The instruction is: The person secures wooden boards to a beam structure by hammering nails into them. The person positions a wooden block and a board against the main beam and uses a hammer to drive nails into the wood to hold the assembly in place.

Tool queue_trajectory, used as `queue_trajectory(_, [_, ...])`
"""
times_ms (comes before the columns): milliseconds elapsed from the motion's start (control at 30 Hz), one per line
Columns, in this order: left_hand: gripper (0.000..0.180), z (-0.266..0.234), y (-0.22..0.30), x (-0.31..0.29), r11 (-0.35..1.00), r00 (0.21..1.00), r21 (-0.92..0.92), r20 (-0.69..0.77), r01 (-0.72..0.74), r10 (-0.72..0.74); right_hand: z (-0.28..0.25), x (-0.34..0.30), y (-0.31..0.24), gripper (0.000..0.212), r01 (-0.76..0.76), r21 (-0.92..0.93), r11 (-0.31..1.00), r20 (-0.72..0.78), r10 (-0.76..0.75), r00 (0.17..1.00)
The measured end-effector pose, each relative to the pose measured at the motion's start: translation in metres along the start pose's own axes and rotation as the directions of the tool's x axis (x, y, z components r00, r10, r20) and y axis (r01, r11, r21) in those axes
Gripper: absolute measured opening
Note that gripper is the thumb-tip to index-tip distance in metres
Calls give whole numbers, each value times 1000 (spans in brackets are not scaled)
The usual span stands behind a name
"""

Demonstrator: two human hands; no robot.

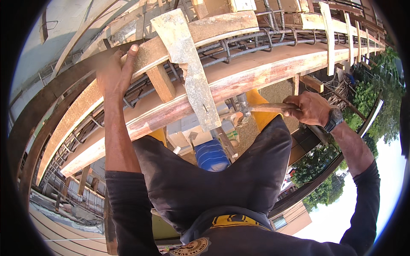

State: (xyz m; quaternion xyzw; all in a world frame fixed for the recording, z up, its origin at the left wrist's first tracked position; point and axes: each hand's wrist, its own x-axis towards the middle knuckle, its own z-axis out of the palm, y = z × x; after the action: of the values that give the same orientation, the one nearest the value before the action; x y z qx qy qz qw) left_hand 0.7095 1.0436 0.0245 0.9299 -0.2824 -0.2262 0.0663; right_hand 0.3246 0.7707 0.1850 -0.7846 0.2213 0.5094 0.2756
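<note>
My right hand [314, 107] is closed round the wooden handle of a hammer [267, 107], whose metal head lies just below the near form board [260, 76]. On the left, my left hand [114, 73] grips the upper plank [147, 53], thumb along its face; the other fingers are partly hidden and blurred. A pale, cement-stained wooden cleat [190, 70] crosses from the upper plank to the near board, between my two hands. Under it, a short wood block [161, 83] sits between the two boards. Steel rebar [252, 53] with stirrups runs inside the wooden form.
More cleats [328, 38] cross the form at the right. Below, between my knees, are a blue striped container [211, 154] and pale boxes [188, 128]. A curved dark rail [316, 181] passes at lower right, with trees [324, 183] beyond.
</note>
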Motion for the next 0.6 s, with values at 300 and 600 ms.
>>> queue_trajectory(300, [104,-1,-7,-4,998,999,57,9,-37,37,81,-52,-20,41,35,215,976,-35,-29,999])
queue_trajectory(600, [100,-1,-3,-3,999,998,32,57,-16,15,95,16,-92,26,208,604,770,-637,308,707])
